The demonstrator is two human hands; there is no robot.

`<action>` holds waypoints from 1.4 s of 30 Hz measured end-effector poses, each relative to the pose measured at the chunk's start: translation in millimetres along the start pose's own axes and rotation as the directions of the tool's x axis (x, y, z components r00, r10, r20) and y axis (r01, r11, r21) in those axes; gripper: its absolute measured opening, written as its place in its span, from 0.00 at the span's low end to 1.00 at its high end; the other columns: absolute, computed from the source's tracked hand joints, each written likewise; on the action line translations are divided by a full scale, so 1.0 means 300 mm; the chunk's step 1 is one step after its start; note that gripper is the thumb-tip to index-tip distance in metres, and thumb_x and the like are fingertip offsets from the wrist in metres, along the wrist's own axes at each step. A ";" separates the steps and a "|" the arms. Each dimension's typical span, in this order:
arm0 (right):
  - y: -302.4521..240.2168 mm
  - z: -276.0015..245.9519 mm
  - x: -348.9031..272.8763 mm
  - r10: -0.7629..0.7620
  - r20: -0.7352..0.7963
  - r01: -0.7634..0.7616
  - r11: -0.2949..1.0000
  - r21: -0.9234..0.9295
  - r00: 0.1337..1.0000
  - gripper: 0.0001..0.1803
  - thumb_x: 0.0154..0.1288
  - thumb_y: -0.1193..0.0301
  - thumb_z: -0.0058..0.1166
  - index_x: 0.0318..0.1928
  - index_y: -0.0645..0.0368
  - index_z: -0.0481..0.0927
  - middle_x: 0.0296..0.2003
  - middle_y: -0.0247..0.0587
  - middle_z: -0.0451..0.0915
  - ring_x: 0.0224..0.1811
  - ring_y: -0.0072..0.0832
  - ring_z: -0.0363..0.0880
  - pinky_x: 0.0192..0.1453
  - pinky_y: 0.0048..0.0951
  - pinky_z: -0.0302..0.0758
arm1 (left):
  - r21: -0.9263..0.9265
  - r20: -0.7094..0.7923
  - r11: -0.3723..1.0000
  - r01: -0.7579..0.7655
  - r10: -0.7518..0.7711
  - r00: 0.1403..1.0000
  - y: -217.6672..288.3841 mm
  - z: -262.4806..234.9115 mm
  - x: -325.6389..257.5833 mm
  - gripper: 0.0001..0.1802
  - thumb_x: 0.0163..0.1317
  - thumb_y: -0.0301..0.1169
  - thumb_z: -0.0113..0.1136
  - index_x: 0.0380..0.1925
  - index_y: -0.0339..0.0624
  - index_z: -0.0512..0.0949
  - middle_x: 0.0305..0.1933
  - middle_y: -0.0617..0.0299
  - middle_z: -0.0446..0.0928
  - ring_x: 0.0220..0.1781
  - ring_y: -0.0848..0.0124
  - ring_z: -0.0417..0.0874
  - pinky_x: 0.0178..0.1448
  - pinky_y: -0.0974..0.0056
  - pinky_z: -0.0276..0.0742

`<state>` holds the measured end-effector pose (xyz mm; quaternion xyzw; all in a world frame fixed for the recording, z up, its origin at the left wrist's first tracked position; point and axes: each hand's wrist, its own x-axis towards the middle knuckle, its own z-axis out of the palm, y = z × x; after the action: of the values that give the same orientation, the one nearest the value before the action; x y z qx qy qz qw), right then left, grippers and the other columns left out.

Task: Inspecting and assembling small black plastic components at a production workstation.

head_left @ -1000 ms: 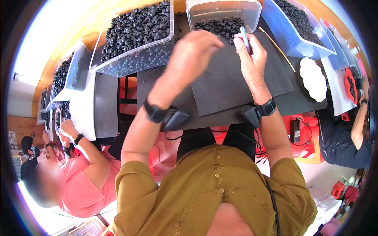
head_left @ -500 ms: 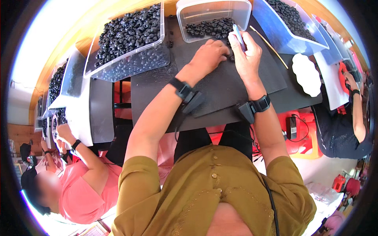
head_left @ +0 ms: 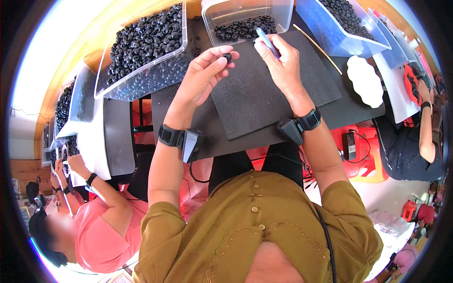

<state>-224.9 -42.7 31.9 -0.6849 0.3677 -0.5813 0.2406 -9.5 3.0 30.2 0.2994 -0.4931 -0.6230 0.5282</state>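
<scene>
Pinched in the left grip [head_left: 205, 75], between thumb and fingertips: one small round black piece [head_left: 227, 58], seen against the far left part of one dark mat [head_left: 278, 101]. Closed around one light blue pen-like tool [head_left: 267, 42] in the right grip [head_left: 284, 63], its upper end pointing away and to the left, near the piece but apart from it. Strapped at the wrists, two black bands with small boxes, one on each [head_left: 171, 135]. Beneath the mat, one dark desk [head_left: 207, 118]. Along its far side, three boxes: at left one clear box [head_left: 141, 85], heaped with black pieces too many to count; in the middle one clear bin [head_left: 283, 19], with far fewer; at right one blue-tinted box [head_left: 330, 35], also well filled. Across the mat's far right edge, one thin wooden stick [head_left: 318, 45]; to its right, one white wavy-edged item [head_left: 364, 82]. Farther out, at left, one person in pink [head_left: 106, 236]; at right, one person in dark clothes [head_left: 408, 151], with a hand at one red dish [head_left: 408, 85]. Below the desk, on red plastic, one black device [head_left: 349, 145] with what looks like one pale label, too small to read.
</scene>
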 end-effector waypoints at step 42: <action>-0.046 0.034 -0.038 -0.126 0.444 0.187 0.978 -0.095 0.887 0.15 0.67 0.57 0.57 0.35 0.57 0.82 0.28 0.46 0.79 0.29 0.46 0.79 0.32 0.40 0.73 | -0.349 -0.013 0.933 -0.090 0.091 0.996 -0.072 -0.056 -0.049 0.07 0.69 0.26 0.59 0.46 0.42 0.77 0.48 0.61 0.78 0.46 0.74 0.79 0.51 0.72 0.78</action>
<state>-212.5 -26.5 33.2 -0.8395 0.2866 -0.4048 0.2221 1.6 10.9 2.2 0.1768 -0.3891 -0.6762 0.6001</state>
